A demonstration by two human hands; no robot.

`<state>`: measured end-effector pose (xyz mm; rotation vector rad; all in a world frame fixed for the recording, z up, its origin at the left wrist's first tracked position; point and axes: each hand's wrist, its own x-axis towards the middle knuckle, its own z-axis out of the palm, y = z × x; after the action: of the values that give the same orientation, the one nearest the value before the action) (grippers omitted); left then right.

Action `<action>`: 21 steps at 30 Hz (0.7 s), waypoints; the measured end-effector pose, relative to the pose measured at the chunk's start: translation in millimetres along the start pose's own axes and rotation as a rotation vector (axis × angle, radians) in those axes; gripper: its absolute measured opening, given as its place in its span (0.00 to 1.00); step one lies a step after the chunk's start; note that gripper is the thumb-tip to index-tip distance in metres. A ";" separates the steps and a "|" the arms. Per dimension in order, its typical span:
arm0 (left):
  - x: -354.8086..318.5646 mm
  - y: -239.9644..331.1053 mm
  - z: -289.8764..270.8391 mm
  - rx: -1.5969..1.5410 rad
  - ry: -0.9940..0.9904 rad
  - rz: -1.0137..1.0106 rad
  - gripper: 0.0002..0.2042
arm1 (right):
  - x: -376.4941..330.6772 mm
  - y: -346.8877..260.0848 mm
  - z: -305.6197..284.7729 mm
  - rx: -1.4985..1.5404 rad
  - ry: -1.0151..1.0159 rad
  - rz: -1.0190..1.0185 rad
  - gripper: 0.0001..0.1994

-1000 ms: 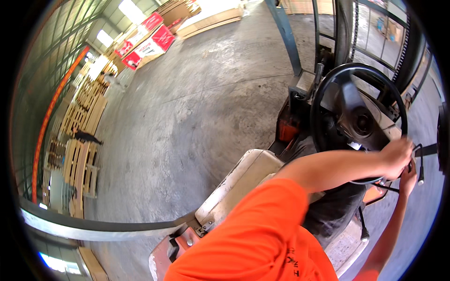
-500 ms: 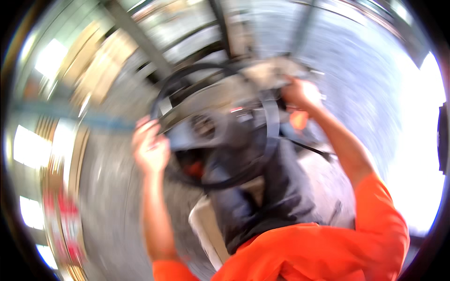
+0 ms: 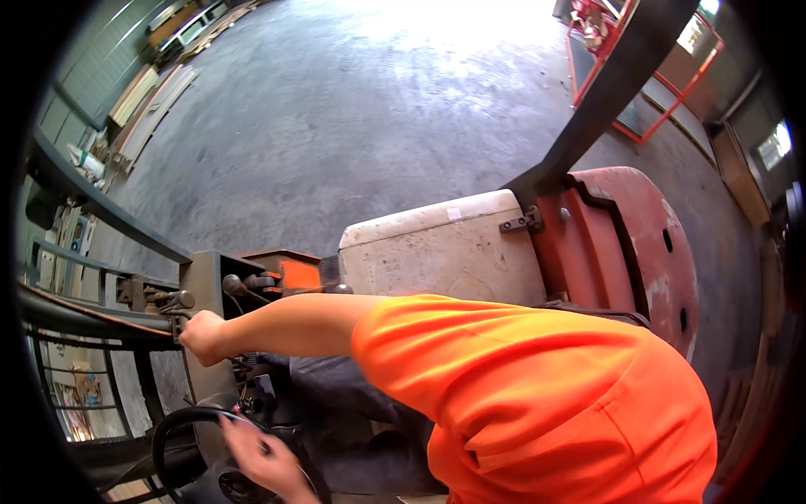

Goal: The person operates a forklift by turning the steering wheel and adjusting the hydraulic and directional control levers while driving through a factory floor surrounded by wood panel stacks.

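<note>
I sit at the controls of a forklift. My left hand (image 3: 267, 460) is at the black steering wheel (image 3: 161, 445), its fingers round the rim at the lower left. Farther forward, my right hand (image 3: 203, 338) is closed beside a dark metal bracket (image 3: 177, 326) on the front of the cab. What lies inside its fingers is hidden. Dark lever knobs (image 3: 233, 285) stand just beyond the right forearm, by an orange patch (image 3: 300, 275). An orange sleeve covers my right upper arm.
A worn cream cover (image 3: 441, 252) and red bodywork (image 3: 663, 252) lie to my right. A dark post (image 3: 617, 84) rises there, with a red metal frame (image 3: 684, 97) beyond. Stacked boards (image 3: 155, 109) lie along the wall at the far left. Grey concrete floor (image 3: 336, 109) surrounds the forklift.
My view has swung to the right, so the wheel now sits at the lower left. My right hand has moved from beside the wheel to the bracket at the front. The left stays at the wheel.
</note>
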<state>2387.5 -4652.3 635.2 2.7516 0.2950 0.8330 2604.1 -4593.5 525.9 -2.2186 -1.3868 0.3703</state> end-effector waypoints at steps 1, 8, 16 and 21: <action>-30.8 65.1 -13.5 0.005 -0.014 0.010 0.12 | -26.0 -9.3 -18.3 0.009 -0.014 -0.066 0.09; -146.4 25.3 -147.8 0.238 0.187 -0.060 0.10 | -81.5 0.3 -123.9 -0.006 0.114 -0.037 0.11; 69.0 -94.1 -125.6 0.462 0.197 -0.208 0.15 | -63.8 -27.6 -138.6 -0.009 0.152 -0.129 0.12; 48.4 71.0 -26.3 0.068 0.081 0.133 0.12 | -52.4 -14.7 -150.5 -0.025 0.166 -0.076 0.11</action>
<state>2420.6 -4702.2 702.2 2.8305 0.1599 0.9865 2640.6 -4674.8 658.8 -2.1559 -1.3881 0.1390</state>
